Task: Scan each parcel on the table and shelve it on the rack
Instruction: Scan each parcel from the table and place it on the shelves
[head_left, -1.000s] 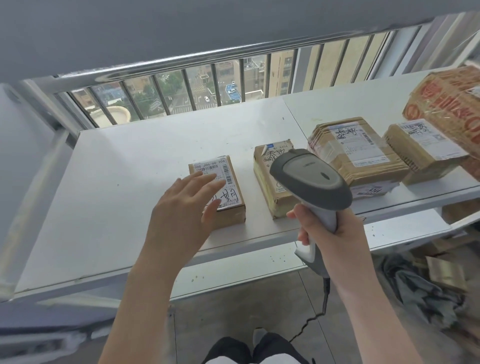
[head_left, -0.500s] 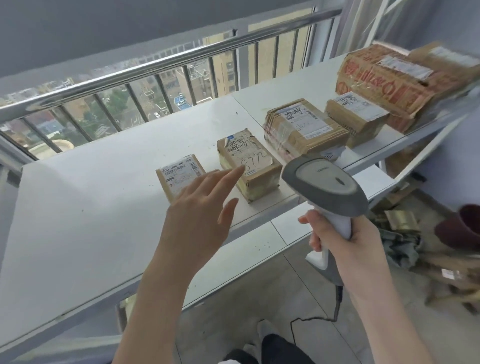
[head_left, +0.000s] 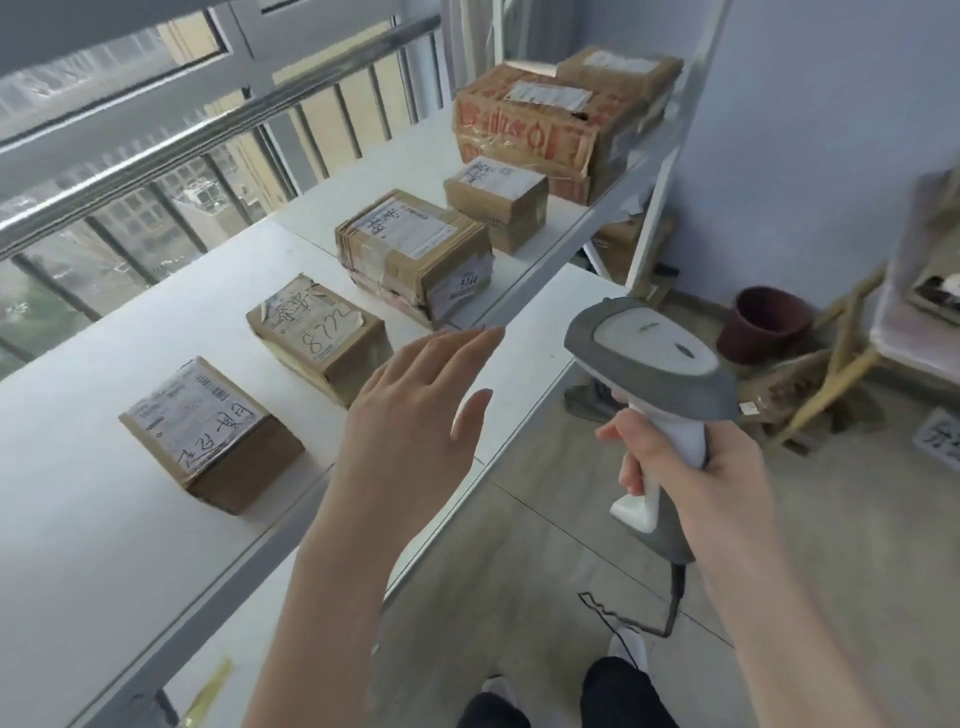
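Note:
Several taped cardboard parcels with white labels lie in a row on the white rack shelf (head_left: 78, 519). Nearest is a small parcel (head_left: 208, 431), then one marked 8772 (head_left: 317, 332), a larger strapped parcel (head_left: 415, 249) and a small one (head_left: 496, 200). A big parcel with red print (head_left: 530, 130) sits at the far end. My left hand (head_left: 415, 410) hovers open over the shelf's front edge, right of the two nearest parcels, touching nothing. My right hand (head_left: 675, 457) grips a grey handheld scanner (head_left: 654, 358), held off the shelf over the floor.
A metal railing and window (head_left: 156, 135) run behind the shelf. A lower shelf board (head_left: 540, 332) juts out under the top one. On the floor at right stand a dark red pot (head_left: 769, 322), wooden sticks (head_left: 841, 374) and scraps. The scanner's black cable (head_left: 623, 618) trails down by my feet.
The view has swung right, so the parcels now sit to the left and the floor at right shows. My left hand has drawn away from the nearest parcel toward the shelf edge.

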